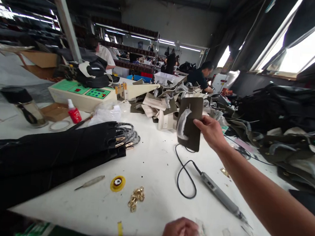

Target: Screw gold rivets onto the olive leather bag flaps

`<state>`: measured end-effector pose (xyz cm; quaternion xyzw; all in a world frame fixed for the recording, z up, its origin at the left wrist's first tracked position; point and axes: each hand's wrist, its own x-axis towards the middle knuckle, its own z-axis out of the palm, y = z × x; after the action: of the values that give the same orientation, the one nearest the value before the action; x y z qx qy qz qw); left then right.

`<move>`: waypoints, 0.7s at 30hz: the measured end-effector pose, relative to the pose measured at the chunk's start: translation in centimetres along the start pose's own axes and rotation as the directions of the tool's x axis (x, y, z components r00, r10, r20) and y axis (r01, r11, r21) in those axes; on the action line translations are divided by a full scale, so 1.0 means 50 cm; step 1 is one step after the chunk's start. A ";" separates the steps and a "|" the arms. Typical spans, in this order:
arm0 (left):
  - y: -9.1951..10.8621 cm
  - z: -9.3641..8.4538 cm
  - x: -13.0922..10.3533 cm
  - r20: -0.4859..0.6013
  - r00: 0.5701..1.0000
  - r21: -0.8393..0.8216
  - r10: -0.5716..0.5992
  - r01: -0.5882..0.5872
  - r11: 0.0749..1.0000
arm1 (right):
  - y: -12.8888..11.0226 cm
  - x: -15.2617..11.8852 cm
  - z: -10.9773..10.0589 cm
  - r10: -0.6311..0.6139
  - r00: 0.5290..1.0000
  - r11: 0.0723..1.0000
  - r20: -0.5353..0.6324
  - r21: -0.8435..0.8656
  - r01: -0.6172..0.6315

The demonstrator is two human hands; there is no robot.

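Observation:
My right hand (209, 130) is stretched out over the table, thumb and fingers pinching the right edge of a dark olive panel (194, 135). The panel is upright, with rounded corners, and a curved handle wrapped in clear plastic (183, 124) is fixed to its face. Low in the view, my left hand (179, 234) is closed near the table's front edge, beside some clear plastic film (205, 234); what its fingers hold, if anything, is hidden. A grey pen-shaped electric tool (219, 195) with a black cable lies under my right forearm. Small gold metal fittings (137, 198) are heaped left of centre.
A pile of similar panels (165, 104) covers the back of the table. Black bag pieces (90, 145) lie at left, near a red-labelled bottle (74, 112) and a green-topped machine (85, 92). An awl-like tool (91, 182) and a yellow roll (117, 184) lie in front. Co-workers sit behind.

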<state>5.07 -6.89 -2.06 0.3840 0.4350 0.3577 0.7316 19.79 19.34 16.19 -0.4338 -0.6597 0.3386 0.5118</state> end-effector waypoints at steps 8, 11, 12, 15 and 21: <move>0.078 -0.032 -0.145 -0.316 0.914 -0.356 0.255 -0.364 0.861 | -0.067 -0.435 -0.002 0.482 0.763 0.764 0.432 0.218 -0.607; 0.063 -0.026 -0.178 -0.197 0.956 -0.453 0.216 -0.284 0.845 | -0.044 -0.564 0.019 0.530 0.643 0.698 0.553 0.145 -0.701; 0.052 -0.022 -0.185 -0.186 0.967 -0.435 0.176 -0.242 0.868 | -0.037 -0.591 0.023 0.520 0.622 0.705 0.586 0.116 -0.699; 0.014 -0.015 -0.200 -0.312 0.944 -0.243 0.102 -0.183 0.953 | -0.017 -0.617 0.028 0.497 0.616 0.770 0.611 0.017 -0.638; -0.021 -0.046 -0.243 -0.532 0.836 -0.019 0.136 -0.172 0.985 | 0.006 -0.525 0.093 0.373 0.857 0.927 0.356 -0.168 -0.334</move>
<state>-1.26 -17.19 0.65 0.2800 0.5750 0.5215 0.5648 17.96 -4.68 4.75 -0.4985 -0.6717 0.4712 0.2800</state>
